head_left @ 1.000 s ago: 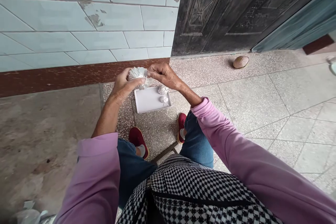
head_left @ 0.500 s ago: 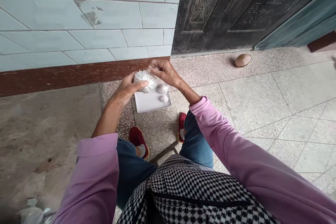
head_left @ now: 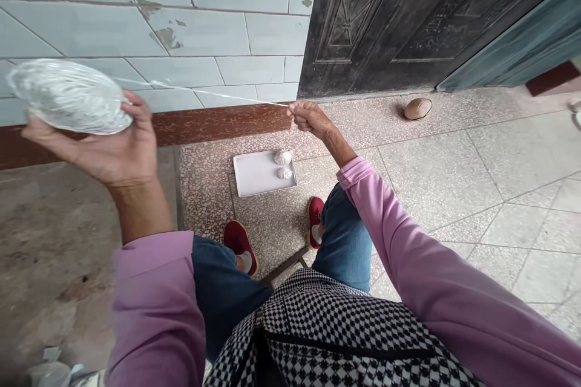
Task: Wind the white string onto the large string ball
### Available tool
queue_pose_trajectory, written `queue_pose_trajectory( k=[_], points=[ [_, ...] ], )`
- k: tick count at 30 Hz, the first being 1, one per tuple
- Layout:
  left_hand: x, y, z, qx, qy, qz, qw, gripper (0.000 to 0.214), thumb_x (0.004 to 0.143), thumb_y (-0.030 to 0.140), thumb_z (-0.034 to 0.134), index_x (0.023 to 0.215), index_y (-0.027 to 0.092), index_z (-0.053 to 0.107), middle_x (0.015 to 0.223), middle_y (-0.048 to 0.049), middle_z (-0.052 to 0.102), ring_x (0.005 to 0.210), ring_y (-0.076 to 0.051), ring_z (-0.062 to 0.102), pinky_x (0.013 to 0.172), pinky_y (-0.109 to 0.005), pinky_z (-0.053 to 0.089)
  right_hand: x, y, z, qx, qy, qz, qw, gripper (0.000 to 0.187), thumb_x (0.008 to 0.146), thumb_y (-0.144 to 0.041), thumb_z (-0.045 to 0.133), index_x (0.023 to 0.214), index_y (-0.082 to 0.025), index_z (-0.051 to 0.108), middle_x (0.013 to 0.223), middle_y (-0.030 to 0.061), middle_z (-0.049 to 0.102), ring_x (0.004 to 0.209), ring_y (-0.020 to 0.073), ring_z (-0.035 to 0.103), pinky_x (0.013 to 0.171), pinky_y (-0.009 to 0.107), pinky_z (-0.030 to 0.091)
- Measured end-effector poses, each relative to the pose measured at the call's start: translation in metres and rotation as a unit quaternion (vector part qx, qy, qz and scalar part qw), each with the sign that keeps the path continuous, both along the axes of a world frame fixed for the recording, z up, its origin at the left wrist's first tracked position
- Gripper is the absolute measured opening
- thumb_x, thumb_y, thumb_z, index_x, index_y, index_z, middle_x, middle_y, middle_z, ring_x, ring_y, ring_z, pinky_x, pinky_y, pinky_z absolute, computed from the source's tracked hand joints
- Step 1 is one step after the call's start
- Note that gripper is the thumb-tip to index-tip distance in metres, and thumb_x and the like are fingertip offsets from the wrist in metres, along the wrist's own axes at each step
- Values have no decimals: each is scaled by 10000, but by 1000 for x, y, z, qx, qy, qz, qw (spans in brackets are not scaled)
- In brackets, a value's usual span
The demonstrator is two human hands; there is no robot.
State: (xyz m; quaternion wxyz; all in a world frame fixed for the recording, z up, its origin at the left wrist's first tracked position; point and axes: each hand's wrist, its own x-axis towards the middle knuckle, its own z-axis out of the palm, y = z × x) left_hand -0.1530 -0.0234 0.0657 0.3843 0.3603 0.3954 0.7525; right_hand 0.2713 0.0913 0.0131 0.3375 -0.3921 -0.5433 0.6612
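Note:
A large ball of white string (head_left: 72, 97) is gripped in my left hand (head_left: 106, 157), raised at the left in front of the tiled wall. From it a taut strand of white string (head_left: 218, 94) runs across to my right hand (head_left: 309, 117), whose fingers are pinched on it. Below, a shallow white tray (head_left: 254, 178) lies on the floor. Two smaller balls sit at its right side: the bigger white ball (head_left: 282, 158) behind, the smaller white ball (head_left: 284, 173) in front.
A dark carved door (head_left: 363, 24) and a tiled wall (head_left: 236, 30) stand ahead. Near the door's foot lies a pinkish rounded object (head_left: 418, 109). My red shoes (head_left: 236, 237) are on the floor in front of the tray. Crumpled pale items (head_left: 52, 369) lie at the lower left.
My left hand has swung up and left with the large ball, away from over the tray. My right hand has shifted slightly right, and the string between them is now stretched tight.

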Motion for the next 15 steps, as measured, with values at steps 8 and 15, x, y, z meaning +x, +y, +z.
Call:
queue_pose_trajectory(
  k=[8, 15],
  points=[
    [-42, -47, 19, -54, 34, 81, 995, 1128, 420, 1167, 1001, 1025, 339, 532, 1665, 68, 837, 1961, -194, 456, 1571, -337, 486, 38, 1, -11, 25, -295, -130, 946, 413, 1260, -236, 770, 875, -232, 620, 559, -125, 371, 514, 85, 259, 512, 189, 287],
    [1, -26, 22, -36, -95, 108, 989, 941, 986, 1162, 742, 1400, 329, 602, 1605, -27, 768, 1740, -253, 713, 1260, -322, 730, 27, 4, -27, 62, -428, -82, 898, 195, 1058, -12, 783, 909, -99, 874, 985, 178, 927, 971, 272, 899, 1080, 377, 737]
  ],
)
